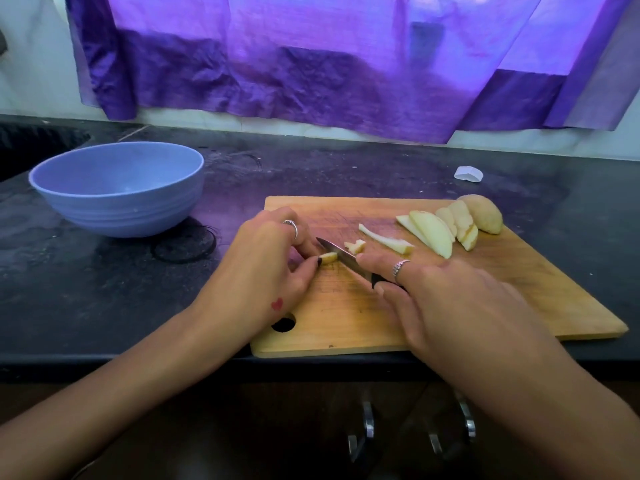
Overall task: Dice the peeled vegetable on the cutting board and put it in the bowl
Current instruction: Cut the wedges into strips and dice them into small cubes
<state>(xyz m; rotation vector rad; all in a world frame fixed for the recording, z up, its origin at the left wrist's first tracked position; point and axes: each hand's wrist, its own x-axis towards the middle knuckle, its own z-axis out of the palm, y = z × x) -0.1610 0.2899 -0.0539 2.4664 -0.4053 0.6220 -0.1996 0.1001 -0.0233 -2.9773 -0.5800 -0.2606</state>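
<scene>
Your right hand (446,299) was clenched round the knife (341,258), forefinger laid along the blade's spine, while your left hand (266,268) pinched a small vegetable piece (328,258) against the cutting board (450,306). The uncut slices (450,226) lay at the board's far right — the bowl (117,188) stood apart, left. Best to have tucked those left fingertips back and cut straight down.

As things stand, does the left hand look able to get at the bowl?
Probably yes: the bowl sits open on the counter beside the left hand with nothing between, though its fingers now pinch a vegetable piece.
</scene>
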